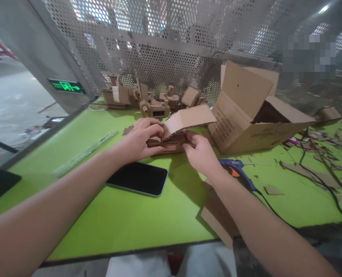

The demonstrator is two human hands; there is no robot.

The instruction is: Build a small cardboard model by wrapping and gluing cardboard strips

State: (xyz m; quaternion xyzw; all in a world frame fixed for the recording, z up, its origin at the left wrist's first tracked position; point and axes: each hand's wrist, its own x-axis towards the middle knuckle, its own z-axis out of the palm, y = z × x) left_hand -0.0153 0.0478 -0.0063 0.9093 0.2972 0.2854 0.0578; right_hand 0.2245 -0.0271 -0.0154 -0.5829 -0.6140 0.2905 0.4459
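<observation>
A small cardboard assembly rests on the green table, with a bent flap sloping up to the right over stacked layers of card. My left hand is closed on its left end, fingers curled over the top and thumb along the front side. My right hand pinches the right side beneath the raised flap; its fingertips are partly hidden. Just in front of my left hand lies a phone with a dark screen. A blue glue gun with an orange trigger lies beside my right forearm.
An open cardboard box stands right of my hands. Several cardboard models line the back by the perforated metal screen. A clear ruler lies left. Cardboard strips overhang the front edge. Scraps and cables clutter the right.
</observation>
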